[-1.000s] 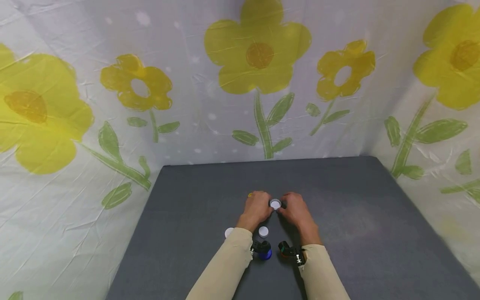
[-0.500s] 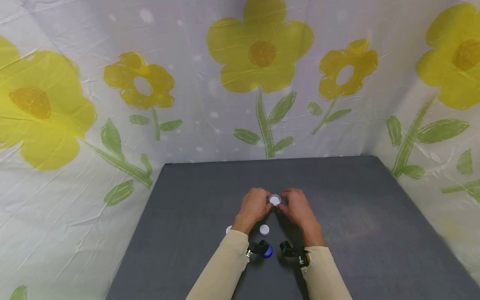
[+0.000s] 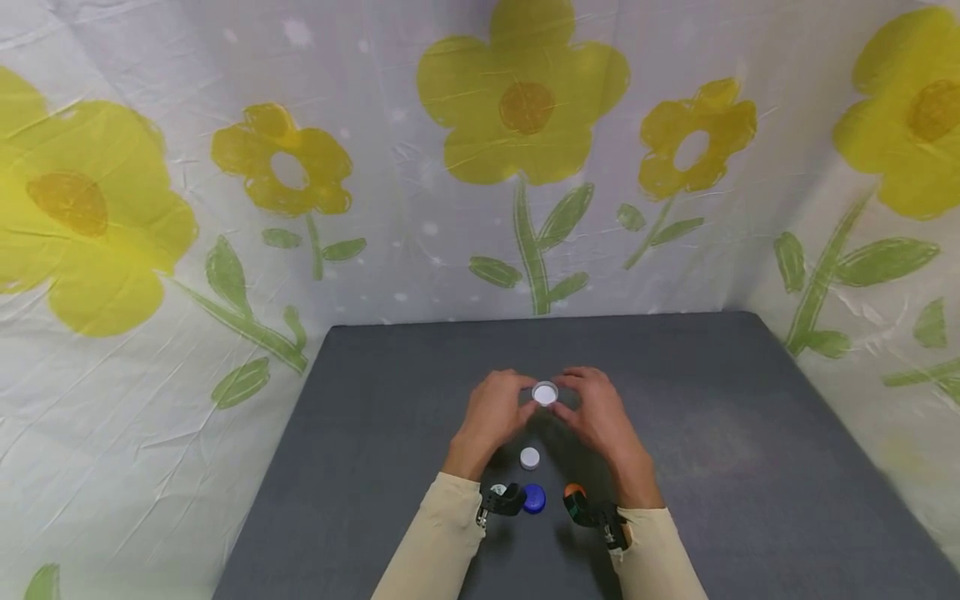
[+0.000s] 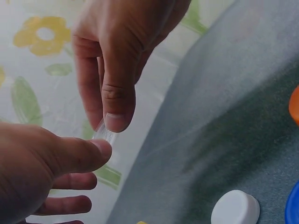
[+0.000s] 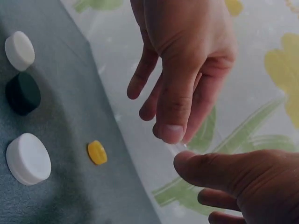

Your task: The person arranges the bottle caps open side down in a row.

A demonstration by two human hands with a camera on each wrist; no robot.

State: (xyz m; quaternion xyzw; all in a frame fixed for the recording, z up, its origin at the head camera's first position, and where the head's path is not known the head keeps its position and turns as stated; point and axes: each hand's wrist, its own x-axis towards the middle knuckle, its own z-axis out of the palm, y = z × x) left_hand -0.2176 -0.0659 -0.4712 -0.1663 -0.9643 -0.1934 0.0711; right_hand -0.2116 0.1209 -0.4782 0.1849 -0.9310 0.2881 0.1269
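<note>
Both hands hold one small round lid [image 3: 545, 393] between them, white in the middle as seen in the head view. Its rim is see-through and ribbed in the left wrist view. From the left, my left hand [image 3: 491, 417] pinches it with thumb and fingertips. My right hand [image 3: 596, 412] pinches the opposite side the same way. Most of the lid is hidden by the thumbs in the right wrist view, where the left hand [image 5: 191, 60] comes from above and the right hand [image 5: 238, 182] from the right.
Nearer the body lie a white cap [image 3: 529, 458], a blue cap [image 3: 534, 498] and an orange cap [image 3: 573, 490]. A dark green cap [image 5: 23, 93] and a yellow cap [image 5: 96, 152] show in the right wrist view. Flowered cloth [image 3: 405, 250] walls the grey table [image 3: 750, 500].
Both hands have shifted slightly away from the body with the lid, wrists spreading apart. The orange cap has come into view; the left forearm now hides a white cap at the left.
</note>
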